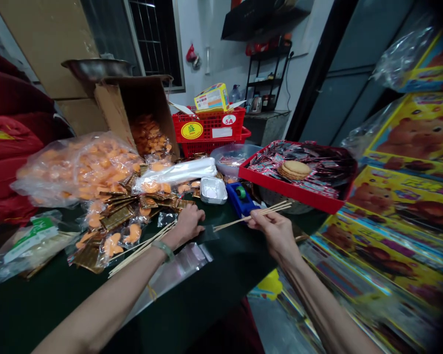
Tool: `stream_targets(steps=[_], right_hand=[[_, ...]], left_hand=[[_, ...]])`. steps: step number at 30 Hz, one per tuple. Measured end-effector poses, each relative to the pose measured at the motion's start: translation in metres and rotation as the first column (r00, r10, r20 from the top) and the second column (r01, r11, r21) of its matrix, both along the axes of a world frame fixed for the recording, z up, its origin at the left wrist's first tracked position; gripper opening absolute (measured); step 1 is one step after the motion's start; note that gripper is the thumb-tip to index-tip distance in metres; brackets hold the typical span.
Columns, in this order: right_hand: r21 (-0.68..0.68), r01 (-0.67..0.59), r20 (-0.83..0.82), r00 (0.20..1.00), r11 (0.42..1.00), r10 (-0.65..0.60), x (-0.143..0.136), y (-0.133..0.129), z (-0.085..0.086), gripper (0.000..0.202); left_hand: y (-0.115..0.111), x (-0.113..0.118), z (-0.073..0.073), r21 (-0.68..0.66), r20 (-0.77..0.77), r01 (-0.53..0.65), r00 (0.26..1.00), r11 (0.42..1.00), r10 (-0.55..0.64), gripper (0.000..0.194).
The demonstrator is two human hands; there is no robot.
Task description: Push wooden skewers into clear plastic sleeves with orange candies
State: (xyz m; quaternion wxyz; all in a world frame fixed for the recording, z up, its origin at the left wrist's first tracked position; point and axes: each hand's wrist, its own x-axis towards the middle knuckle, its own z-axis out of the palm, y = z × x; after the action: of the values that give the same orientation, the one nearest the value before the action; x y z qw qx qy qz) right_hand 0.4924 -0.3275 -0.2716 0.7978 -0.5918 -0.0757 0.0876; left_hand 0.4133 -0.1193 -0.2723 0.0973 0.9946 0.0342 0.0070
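Thin wooden sticks (pixel 280 206) are pinched in my right hand (pixel 275 228), their ends reaching left toward a small clear bag (pixel 207 233) on the dark table (pixel 221 275). My left hand (pixel 187 222) is beside that bag with its fingers curled; whatever it grips, if anything, is too small to name. More loose sticks (pixel 133 255) lie under and beside my left forearm. A flat clear plastic bag (pixel 180 268) rests below my left wrist. Just beyond the hands are a blue tape dispenser (pixel 239 199) and foil trays (pixel 213 190).
Wrapped orange pieces (pixel 112 243) and gold packets (pixel 116 219) heap at the left, before an open carton (pixel 114 110). A red box of sachets (pixel 295 189) with round biscuits (pixel 294 169) stands right of the dispenser. Red baskets (pixel 208 129) are behind; yellow printed boxes (pixel 409 196) stack at right.
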Motion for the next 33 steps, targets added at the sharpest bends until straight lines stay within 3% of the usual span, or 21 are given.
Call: stream_targets(steps=[7, 13, 17, 23, 27, 33], right_hand=[[-0.003, 0.035, -0.096, 0.995, 0.999, -0.035, 0.009, 0.019, -0.027, 0.032], [-0.002, 0.001, -0.174, 0.985, 1.0, -0.001, 0.009, 0.025, -0.032, 0.03], [0.001, -0.024, -0.22, 0.975, 1.0, 0.024, 0.01, 0.029, -0.033, 0.028], [0.047, -0.073, -0.25, 0.965, 0.996, 0.082, -0.001, 0.038, -0.038, 0.027], [0.099, -0.08, -0.201, 0.975, 0.992, 0.099, -0.008, 0.04, -0.039, 0.026], [0.094, -0.075, -0.06, 0.995, 0.993, 0.081, -0.011, 0.039, -0.036, 0.022]], left_hand=[[0.008, 0.004, -0.007, -0.069, -0.08, 0.289, 0.953, 0.955, -0.294, 0.024], [0.019, 0.015, -0.008, -0.156, -0.132, 0.366, 0.913, 0.918, -0.386, 0.017], [0.018, 0.015, -0.011, -0.173, -0.105, 0.342, 0.926, 0.924, -0.363, 0.014], [0.023, 0.011, -0.018, -0.215, -0.035, 0.221, 0.972, 0.951, -0.234, 0.015], [0.019, 0.011, -0.012, -0.241, -0.005, 0.138, 0.99, 0.961, -0.143, 0.019], [0.011, 0.02, -0.002, -0.265, -0.047, 0.083, 0.994, 0.961, -0.099, 0.022]])
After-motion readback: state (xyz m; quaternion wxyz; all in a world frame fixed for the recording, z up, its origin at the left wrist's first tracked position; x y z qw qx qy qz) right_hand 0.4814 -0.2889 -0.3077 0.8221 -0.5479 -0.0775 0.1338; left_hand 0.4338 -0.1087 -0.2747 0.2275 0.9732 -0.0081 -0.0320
